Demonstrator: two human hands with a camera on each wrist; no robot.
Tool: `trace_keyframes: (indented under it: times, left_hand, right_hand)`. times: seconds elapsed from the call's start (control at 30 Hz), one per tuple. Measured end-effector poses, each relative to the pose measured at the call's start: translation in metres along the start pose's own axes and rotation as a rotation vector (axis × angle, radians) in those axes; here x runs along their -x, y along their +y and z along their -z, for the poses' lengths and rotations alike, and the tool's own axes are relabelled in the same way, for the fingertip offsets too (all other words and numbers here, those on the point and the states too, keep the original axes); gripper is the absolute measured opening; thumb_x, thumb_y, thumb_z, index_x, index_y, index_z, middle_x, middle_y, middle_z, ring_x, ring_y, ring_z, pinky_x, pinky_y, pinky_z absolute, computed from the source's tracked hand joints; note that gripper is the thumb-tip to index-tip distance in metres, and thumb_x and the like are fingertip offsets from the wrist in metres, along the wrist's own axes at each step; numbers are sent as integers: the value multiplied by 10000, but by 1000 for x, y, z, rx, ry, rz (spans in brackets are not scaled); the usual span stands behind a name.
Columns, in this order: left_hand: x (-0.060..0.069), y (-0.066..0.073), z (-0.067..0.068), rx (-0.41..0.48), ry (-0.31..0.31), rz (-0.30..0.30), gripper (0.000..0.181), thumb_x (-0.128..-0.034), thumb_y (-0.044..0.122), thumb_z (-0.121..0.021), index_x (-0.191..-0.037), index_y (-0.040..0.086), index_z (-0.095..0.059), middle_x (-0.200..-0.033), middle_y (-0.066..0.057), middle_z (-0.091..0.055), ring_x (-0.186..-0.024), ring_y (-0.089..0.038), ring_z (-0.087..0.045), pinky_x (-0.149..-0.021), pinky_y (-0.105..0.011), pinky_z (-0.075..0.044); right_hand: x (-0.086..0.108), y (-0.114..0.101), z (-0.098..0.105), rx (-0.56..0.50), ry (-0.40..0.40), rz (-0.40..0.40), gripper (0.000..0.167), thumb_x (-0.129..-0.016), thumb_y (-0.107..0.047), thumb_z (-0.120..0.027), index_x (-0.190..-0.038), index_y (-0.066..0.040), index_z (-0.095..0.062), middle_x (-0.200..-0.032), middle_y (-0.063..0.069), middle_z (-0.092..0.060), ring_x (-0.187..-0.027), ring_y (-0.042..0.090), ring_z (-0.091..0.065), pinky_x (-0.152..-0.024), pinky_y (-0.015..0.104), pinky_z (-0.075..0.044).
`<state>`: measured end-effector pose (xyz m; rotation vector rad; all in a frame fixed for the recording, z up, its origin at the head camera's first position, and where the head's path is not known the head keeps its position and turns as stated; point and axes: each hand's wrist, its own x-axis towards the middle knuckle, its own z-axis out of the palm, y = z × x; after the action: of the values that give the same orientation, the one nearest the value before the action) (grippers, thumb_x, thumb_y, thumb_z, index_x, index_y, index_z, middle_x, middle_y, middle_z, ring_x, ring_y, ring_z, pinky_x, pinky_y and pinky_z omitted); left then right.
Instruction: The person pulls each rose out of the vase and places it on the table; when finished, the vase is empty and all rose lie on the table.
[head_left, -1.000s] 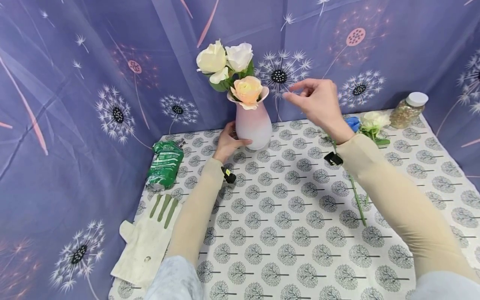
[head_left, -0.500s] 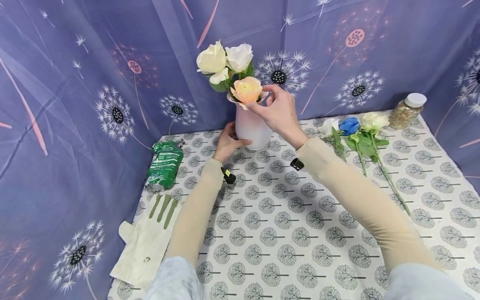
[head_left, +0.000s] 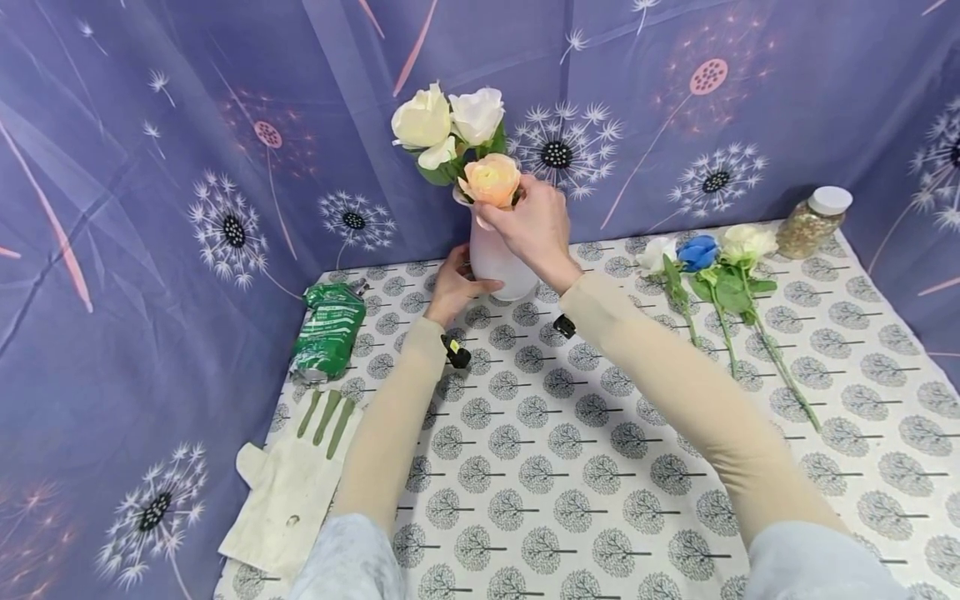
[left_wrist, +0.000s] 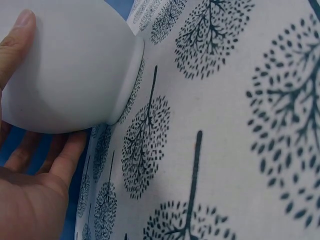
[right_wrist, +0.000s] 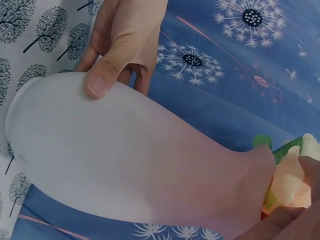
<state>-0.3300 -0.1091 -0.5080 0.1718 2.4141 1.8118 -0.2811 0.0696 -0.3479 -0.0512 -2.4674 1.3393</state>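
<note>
A pink-to-white vase (head_left: 497, 257) stands upright near the back of the table. My left hand (head_left: 453, 287) grips its lower left side; in the left wrist view the thumb (left_wrist: 19, 42) lies on the white wall and the fingers curl round behind. At the vase's mouth, my right hand (head_left: 537, 227) pinches a peach flower (head_left: 491, 178) just under its petals. In the right wrist view those fingertips (right_wrist: 285, 220) touch the petals, while the stem is hidden. A cream rose (head_left: 422, 118) and a white rose (head_left: 477, 115) rise from the vase behind it.
At the right lie a white rose (head_left: 657, 253), a blue rose (head_left: 698, 252) and a cream rose (head_left: 748, 242), beside a lidded jar (head_left: 813, 223). A green packet (head_left: 330, 331) and a pale glove (head_left: 292, 487) lie at the left. A patterned curtain (head_left: 247, 100) hangs behind.
My right hand has come left from beside the vase to the peach flower and now holds it; the flower has shifted very slightly left. The left hand keeps its place on the vase.
</note>
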Motion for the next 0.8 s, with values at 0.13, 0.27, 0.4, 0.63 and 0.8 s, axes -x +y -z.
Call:
trace_keyframes:
  times: [0.13,0.27,0.4,0.63,0.8]
  left_hand:
    - [1,1,0,12,-2,-9,1036,-783,139,-997,-1641,119,-418,-1582,-164,-596,-1344,-364,-649,-1092,-446,-606]
    - [1,1,0,16,0,-9,1022,-786,121,-991,-1637,124,-426,-1569,-162,-604,-1330,-356,-654,-1061,-419,-612]
    - [0,1,0,15,0,-6,1023,-783,116,-992,-1636,129,-428,-1565,-161,-606,-1341,-357,-648,-1087,-440,-608]
    - [-1,-1,-1,14,1,-7,1039,-778,139,-999,-1641,121,-422,-1574,-153,-604,-1364,-351,-637,-1131,-460,-586]
    - [-1,0,0,26,0,-10,1029,-777,113,-992,-1638,121,-429,-1568,-150,-609,-1351,-352,-642,-1113,-437,-594]
  right_hand:
    - [-2,-2,-4,71,0,-46,529,-874,-497,-880,-1230,-118,-782,-1030,81,-802,-907,243,-656,-698,353,-522]
    - [-2,-4,-5,121,-2,-60,506,-877,-485,-879,-1208,-114,-780,-1111,110,-822,-1024,308,-710,-825,474,-600]
    - [-1,-5,-7,115,9,-62,481,-882,-489,-867,-1184,-123,-791,-1058,104,-816,-972,297,-698,-763,445,-571]
    - [-2,-6,-7,50,49,-73,441,-891,-477,-832,-1157,-128,-785,-858,44,-707,-828,247,-631,-619,351,-421]
    - [-6,-8,-5,-1,63,-70,432,-894,-395,-821,-1216,-115,-752,-924,51,-763,-838,216,-664,-615,295,-409]
